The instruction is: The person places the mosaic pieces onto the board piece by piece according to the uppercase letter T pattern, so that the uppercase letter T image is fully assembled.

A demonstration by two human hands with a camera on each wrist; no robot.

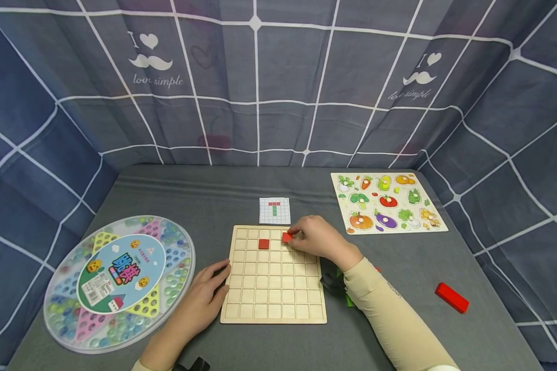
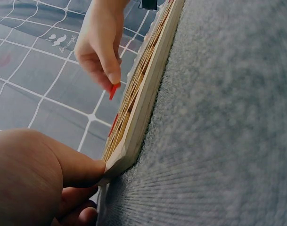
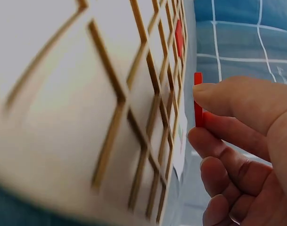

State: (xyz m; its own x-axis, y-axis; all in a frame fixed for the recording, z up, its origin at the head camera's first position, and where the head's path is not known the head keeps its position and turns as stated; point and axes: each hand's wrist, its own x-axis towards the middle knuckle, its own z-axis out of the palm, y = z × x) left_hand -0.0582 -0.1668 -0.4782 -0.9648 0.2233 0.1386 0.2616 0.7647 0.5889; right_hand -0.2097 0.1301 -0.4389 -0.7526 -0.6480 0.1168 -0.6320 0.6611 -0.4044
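A wooden grid board [image 1: 275, 296] lies flat on the table, with one red square tile [image 1: 263, 244] in a cell near its far edge. My left hand [image 1: 207, 296] rests against the board's left edge, thumb and fingertips touching the side. Between thumb and index finger, my right hand [image 1: 322, 239] pinches a second red square tile [image 3: 198, 100]. That tile is held on edge, close over the cells in the far row. Just beyond the board lies a small white card [image 1: 274, 211] printed with a grid and a red and green T shape.
At the left sits a round game box [image 1: 189, 257] with coloured beads. A vegetable picture board [image 1: 396, 203] lies at the back right, and a red bar [image 1: 452, 298] at the right. Green pieces [image 1: 350, 301] are partly hidden under my right forearm.
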